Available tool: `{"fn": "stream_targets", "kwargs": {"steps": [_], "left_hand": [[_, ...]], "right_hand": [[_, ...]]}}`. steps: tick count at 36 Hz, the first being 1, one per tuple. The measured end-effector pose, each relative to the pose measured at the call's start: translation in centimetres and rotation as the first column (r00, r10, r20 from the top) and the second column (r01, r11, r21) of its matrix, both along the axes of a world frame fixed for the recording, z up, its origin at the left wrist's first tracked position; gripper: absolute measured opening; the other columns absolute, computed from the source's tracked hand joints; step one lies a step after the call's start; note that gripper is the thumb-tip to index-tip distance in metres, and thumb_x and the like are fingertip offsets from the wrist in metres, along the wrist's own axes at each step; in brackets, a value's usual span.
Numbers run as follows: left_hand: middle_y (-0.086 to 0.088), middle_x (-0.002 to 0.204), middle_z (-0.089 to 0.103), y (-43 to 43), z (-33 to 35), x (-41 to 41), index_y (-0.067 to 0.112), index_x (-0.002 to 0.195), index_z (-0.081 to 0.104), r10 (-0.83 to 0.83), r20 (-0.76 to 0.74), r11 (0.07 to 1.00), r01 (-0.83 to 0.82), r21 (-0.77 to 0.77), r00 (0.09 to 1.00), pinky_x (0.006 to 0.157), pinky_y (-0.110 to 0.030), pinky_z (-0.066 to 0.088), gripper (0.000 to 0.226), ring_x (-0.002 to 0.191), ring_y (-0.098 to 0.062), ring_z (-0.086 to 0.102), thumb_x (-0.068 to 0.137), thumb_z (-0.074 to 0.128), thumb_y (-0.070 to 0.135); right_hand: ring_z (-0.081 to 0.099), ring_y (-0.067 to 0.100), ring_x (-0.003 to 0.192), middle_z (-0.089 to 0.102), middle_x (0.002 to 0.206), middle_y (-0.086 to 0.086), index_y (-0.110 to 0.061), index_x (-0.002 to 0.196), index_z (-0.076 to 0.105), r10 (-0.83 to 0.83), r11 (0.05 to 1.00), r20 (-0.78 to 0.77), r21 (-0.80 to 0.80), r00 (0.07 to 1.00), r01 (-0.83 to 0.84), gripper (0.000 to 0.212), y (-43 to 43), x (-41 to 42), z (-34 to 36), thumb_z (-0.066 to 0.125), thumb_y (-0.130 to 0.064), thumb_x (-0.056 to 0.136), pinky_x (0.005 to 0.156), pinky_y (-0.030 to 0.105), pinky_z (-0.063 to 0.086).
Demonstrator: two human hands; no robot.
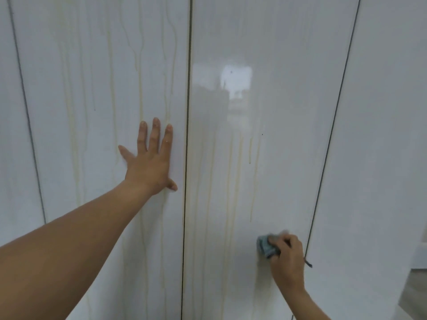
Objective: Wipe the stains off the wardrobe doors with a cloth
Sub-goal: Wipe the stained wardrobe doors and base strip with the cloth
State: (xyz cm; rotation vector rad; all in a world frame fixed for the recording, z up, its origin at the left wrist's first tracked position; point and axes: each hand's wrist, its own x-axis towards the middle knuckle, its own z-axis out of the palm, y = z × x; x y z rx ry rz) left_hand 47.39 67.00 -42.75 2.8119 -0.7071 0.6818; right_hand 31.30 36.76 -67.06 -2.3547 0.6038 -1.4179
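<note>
Glossy white wardrobe doors fill the view. The left door (97, 88) carries long yellowish drip streaks (138, 72) from top to bottom. The middle door (288, 112) shows fainter yellowish streaks (231, 169) on its lower half. My left hand (150, 162) lies flat on the left door with straight spread fingers, close to the gap between the doors. My right hand (287, 259) grips a bunched grey-blue cloth (265, 245) and holds it against the lower right part of the middle door. The cloth is slightly blurred.
A dark vertical gap (187, 135) separates the left and middle doors. Another gap (332, 135) borders a further white door (381, 135) on the right. A narrow door panel (11, 135) sits at the far left. A window reflection (235, 82) shines on the middle door.
</note>
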Motion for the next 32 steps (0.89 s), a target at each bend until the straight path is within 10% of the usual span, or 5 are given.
{"fn": "stream_targets", "kwargs": {"steps": [6, 13, 23, 28, 32], "left_hand": [[-0.001, 0.146, -0.061, 0.0, -0.1, 0.5, 0.028, 0.144, -0.049, 0.005, 0.014, 1.0, -0.005, 0.009, 1.0, 0.113, -0.082, 0.006, 0.164, 0.143, -0.033, -0.048, 0.061, 0.086, 0.07], [0.0, 0.146, -0.061, 0.0, -0.1, 0.5, 0.028, 0.145, -0.049, 0.008, 0.005, 1.0, -0.008, 0.008, 1.0, 0.112, -0.083, 0.005, 0.164, 0.14, -0.032, -0.051, 0.061, 0.086, 0.069], [-0.003, 0.147, -0.061, 0.1, -0.2, 0.6, 0.027, 0.142, -0.052, 0.029, 0.007, 0.999, -0.029, 0.019, 1.0, 0.113, -0.082, 0.006, 0.163, 0.138, -0.031, -0.051, 0.063, 0.084, 0.071], [-0.002, 0.146, -0.061, 0.1, -0.3, 0.7, 0.027, 0.143, -0.05, 0.028, 0.006, 0.999, -0.028, 0.016, 1.0, 0.112, -0.083, 0.005, 0.163, 0.13, -0.028, -0.058, 0.063, 0.085, 0.07], [-0.001, 0.145, -0.062, 0.1, -0.2, 0.7, 0.027, 0.143, -0.05, 0.027, 0.001, 1.0, -0.027, 0.016, 1.0, 0.112, -0.083, 0.004, 0.163, 0.129, -0.027, -0.058, 0.063, 0.085, 0.069]], "right_hand": [[0.061, 0.019, 0.096, 0.061, 0.102, 0.004, -0.012, 0.1, 0.078, 0.065, 0.99, 0.304, 0.097, 0.95, -0.099, 0.043, 0.5, 0.0, 13.6, 0.062, 0.013, 0.068, 0.088, 0.0, 0.033], [0.044, 0.009, 0.092, 0.05, 0.107, 0.003, -0.014, 0.119, 0.073, 0.103, 0.994, 0.377, -0.08, 0.92, -0.079, 0.048, 2.1, 1.9, 32.1, 0.051, 0.009, 0.083, 0.078, -0.008, 0.024], [0.05, 0.033, 0.097, 0.048, 0.103, 0.005, -0.006, 0.11, 0.072, 0.168, 0.95, 0.247, -0.298, 0.954, -0.09, 0.037, 2.7, 5.8, 25.4, 0.057, 0.01, 0.08, 0.082, 0.033, 0.04], [0.055, 0.025, 0.093, 0.058, 0.098, 0.004, -0.008, 0.107, 0.077, 0.264, 0.928, 0.169, -0.312, 0.95, -0.202, 0.042, 2.8, 3.9, 25.8, 0.051, -0.007, 0.075, 0.083, 0.022, 0.037], [0.065, 0.024, 0.098, 0.071, 0.101, 0.004, -0.015, 0.11, 0.077, 0.104, 0.988, 0.466, 0.055, 0.879, -0.147, 0.041, 2.7, 4.0, 32.2, 0.051, 0.003, 0.084, 0.077, 0.008, 0.039]]}}
